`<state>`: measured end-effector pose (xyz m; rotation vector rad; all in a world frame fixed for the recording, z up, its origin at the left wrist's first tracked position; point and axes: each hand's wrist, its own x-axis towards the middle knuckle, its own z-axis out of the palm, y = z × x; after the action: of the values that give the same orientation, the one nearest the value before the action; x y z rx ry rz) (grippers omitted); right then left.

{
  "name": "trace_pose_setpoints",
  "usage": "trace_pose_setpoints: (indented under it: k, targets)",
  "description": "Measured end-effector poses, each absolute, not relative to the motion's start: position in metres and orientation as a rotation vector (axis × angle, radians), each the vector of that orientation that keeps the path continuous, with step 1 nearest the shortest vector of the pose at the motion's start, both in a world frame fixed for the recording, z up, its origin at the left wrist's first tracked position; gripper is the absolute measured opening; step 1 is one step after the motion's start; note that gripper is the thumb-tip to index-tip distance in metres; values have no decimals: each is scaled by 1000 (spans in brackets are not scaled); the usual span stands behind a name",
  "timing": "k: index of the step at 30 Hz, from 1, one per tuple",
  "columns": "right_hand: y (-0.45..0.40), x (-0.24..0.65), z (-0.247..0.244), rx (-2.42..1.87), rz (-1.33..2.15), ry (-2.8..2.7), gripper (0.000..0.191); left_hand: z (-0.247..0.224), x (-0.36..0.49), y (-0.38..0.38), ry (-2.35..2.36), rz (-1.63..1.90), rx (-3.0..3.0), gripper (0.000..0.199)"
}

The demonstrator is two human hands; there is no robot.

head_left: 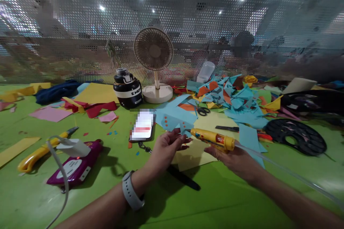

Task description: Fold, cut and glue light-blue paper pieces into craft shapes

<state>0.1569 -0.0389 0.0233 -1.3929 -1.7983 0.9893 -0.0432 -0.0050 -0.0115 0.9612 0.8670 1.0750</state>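
The left hand (168, 146) pinches a small blue paper piece (184, 128) in its fingers, above a pale yellow sheet (194, 158) on the desk (228, 204). The right hand (238, 161) grasps a glue gun (211, 137), nozzle near the piece. Scissors (203, 111) lie beyond.

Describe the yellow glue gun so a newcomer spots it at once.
On the green table, find the upright fan, then the pale yellow sheet nearer and to the right. Over that sheet, the right hand grips the glue gun, nozzle towards the left hand. Unlike the yellow-handled tool lying far left, it is held up and trails a translucent line.
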Motion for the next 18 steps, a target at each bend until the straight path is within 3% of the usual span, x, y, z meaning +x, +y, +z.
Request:
trace_pose_setpoints:
  k: [14, 18]
  targets:
    - [-39, 159, 22, -1377, 1083, -1788, 39, -11, -43, -5, 866, 1061, 990, 30]
    - [-40, 158, 20, -1398, 973, -1839, 35, -13, -43, -3, 876, 1085, 988, 31]
